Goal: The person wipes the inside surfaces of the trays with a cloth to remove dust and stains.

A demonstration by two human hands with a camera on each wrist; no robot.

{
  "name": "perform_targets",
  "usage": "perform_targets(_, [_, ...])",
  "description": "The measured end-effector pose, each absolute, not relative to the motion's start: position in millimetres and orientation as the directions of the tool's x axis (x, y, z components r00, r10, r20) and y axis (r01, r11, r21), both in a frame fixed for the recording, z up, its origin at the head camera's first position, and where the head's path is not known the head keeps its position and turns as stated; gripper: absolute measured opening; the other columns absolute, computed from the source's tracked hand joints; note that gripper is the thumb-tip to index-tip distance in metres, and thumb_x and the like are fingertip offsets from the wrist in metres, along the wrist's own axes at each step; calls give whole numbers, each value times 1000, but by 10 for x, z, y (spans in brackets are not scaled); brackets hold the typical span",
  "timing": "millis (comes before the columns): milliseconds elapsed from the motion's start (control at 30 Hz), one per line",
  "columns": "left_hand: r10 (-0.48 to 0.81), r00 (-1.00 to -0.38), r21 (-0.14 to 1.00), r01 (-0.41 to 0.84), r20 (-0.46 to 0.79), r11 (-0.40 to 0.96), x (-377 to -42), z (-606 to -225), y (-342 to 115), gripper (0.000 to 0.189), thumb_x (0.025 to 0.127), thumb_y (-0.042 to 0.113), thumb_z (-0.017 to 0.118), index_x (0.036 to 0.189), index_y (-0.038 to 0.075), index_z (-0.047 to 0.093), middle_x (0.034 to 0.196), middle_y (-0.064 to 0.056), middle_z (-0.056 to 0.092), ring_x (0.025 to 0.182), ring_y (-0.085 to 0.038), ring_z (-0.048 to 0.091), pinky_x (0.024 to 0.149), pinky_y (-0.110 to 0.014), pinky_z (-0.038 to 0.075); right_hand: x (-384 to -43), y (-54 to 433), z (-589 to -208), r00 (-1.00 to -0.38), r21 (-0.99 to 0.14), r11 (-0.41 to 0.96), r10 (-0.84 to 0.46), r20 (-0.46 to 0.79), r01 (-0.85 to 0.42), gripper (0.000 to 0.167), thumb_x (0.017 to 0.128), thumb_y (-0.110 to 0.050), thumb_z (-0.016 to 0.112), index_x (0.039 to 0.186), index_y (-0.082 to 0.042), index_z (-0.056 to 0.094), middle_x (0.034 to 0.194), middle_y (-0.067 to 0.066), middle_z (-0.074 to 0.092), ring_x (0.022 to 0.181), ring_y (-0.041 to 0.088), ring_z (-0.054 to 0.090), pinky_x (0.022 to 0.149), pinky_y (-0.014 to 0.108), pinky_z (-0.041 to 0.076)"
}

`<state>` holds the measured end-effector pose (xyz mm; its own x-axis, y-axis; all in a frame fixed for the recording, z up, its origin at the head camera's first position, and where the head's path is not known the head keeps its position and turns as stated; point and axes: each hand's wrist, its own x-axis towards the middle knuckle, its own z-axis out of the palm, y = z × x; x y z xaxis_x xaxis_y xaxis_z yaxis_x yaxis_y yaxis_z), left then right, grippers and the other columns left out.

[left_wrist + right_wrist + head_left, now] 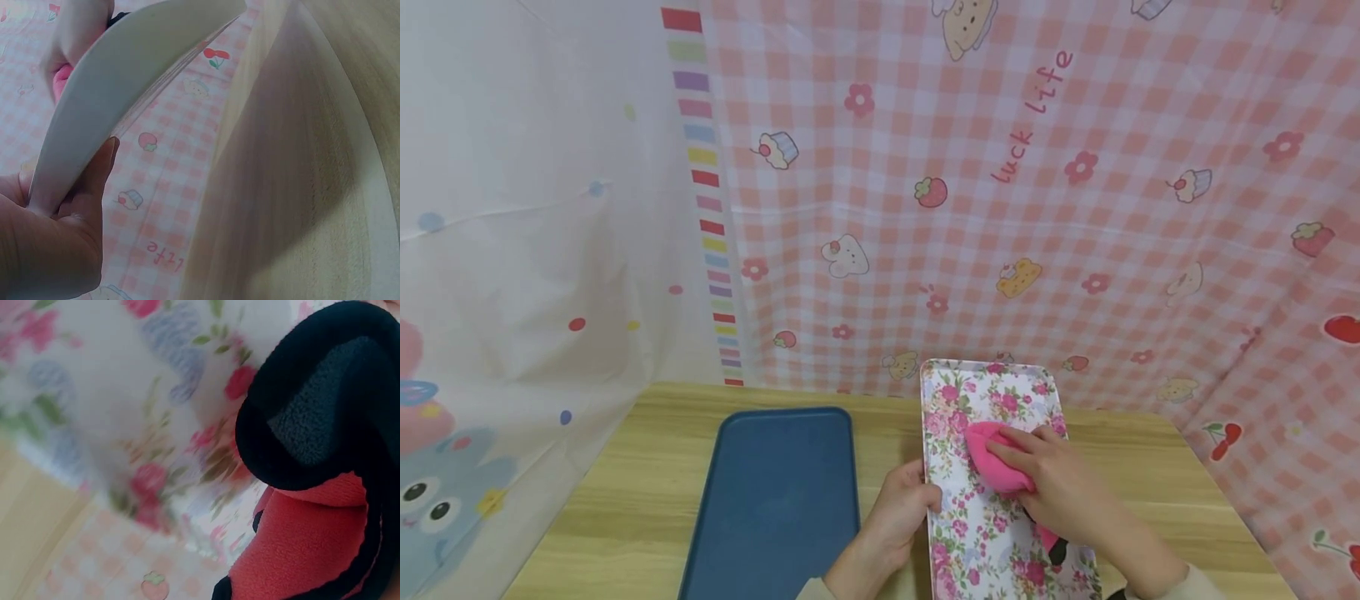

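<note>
A: What does the left hand [895,515] have?

B: It grips the near long edge of a rectangular, round-cornered tray with a floral face [973,550], held up off the pale wood-grain table [1157,500] and tilted. The tray stretches away to that hand's right.

A: How does its face look?

B: White, scattered with pink roses, green leaves and pale blue patches, inside a thin raised rim. From the left wrist the back shows plain and pale. I can't tell the material.

A: And the right hand [1067,483]?

B: Its fingers are curled on a bright pink, plush fabric cloth [992,457], bunched against the tray's printed face. The cloth bulges out beyond the fingertips, and a tail of it trails below the palm.

A: Is it pink all over?

B: No; the right wrist view shows black edging and a dark grey-blue patch in a fold.

A: Anything beside the left hand?

B: Left of it, well apart, a plain dark-blue rectangular tray with rounded corners [782,500] lies on the table.
</note>
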<state>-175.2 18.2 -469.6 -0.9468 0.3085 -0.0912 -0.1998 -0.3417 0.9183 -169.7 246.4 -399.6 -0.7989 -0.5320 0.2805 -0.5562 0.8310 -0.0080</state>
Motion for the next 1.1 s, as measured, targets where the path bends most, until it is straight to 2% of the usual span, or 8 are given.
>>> perform_targets(233, [298, -950, 924, -195, -94, -329, -1753, -4696, 180, 64, 64, -9, 49, 125, -9, 66, 111, -15, 75, 97, -20, 70, 82, -28, 52, -1678, 2657, -4004, -826, -48, 851, -493, 273, -523, 63, 75, -8, 86, 135, -8, 71, 139, 21, 64, 116, 42, 62, 96, 61, 52])
perform_targets(367, [290, -951, 928, -201, -107, -315, -1752, -4691, 171, 63, 64, -8, 49, 125, -8, 66, 111, -14, 76, 100, -20, 69, 84, -29, 50, -1671, 2725, -4006, -840, -61, 867, -457, 293, -494, 62, 73, -6, 83, 134, -8, 72, 136, 23, 65, 119, 46, 61, 95, 63, 52])
perform_targets(500, [287, -951, 928, -203, -112, -311, -1755, -4693, 168, 64, 64, -8, 49, 126, -8, 66, 112, -14, 76, 100, -21, 69, 85, -29, 50, -1658, 2765, -4006, -871, -94, 894, -396, 292, -438, 62, 72, -7, 81, 133, -7, 72, 133, 23, 66, 118, 44, 60, 90, 62, 55])
perform_targets(733, [287, -952, 925, -203, -109, -321, -1763, -4708, 174, 68, 64, -9, 49, 130, -8, 65, 114, -14, 75, 101, -22, 70, 85, -29, 51, -1628, 2777, -4014, -927, -203, 918, -291, 236, -340, 63, 73, -7, 78, 134, -2, 70, 129, 26, 67, 117, 49, 62, 98, 68, 48])
perform_targets(867, [286, -952, 924, -206, -113, -322, -1766, -4708, 174, 69, 64, -9, 49, 131, -8, 64, 114, -14, 75, 100, -22, 70, 83, -29, 52, -1613, 2752, -4018, -946, -264, 918, -240, 219, -294, 64, 71, -5, 76, 135, 0, 68, 129, 27, 67, 111, 48, 64, 87, 60, 53])
perform_targets(967, [283, -952, 924, -209, -117, -320, -1763, -4699, 173, 69, 64, -9, 49, 132, -8, 64, 114, -13, 75, 100, -22, 70, 83, -29, 52, -1592, 2726, -4020, -949, -303, 911, -214, 234, -280, 65, 70, -3, 75, 134, 1, 69, 125, 25, 70, 99, 38, 66, 74, 47, 52])
perform_targets(1033, [282, -952, 925, -207, -116, -318, -1765, -4700, 175, 69, 64, -9, 49, 132, -8, 64, 114, -13, 75, 100, -22, 69, 84, -29, 51, -1571, 2707, -4023, -952, -338, 903, -191, 238, -265, 65, 70, -2, 74, 135, 2, 68, 121, 22, 71, 84, 28, 62, 68, 39, 49])
perform_targets(1100, [282, -953, 926, -204, -113, -318, -1769, -4706, 179, 69, 64, -9, 49, 131, -8, 64, 114, -13, 75, 101, -21, 69, 84, -29, 51, -1561, 2687, -4025, -960, -373, 896, -164, 227, -241, 65, 72, -2, 74, 137, 2, 67, 105, 17, 73, 69, 18, 52, 59, 32, 43])
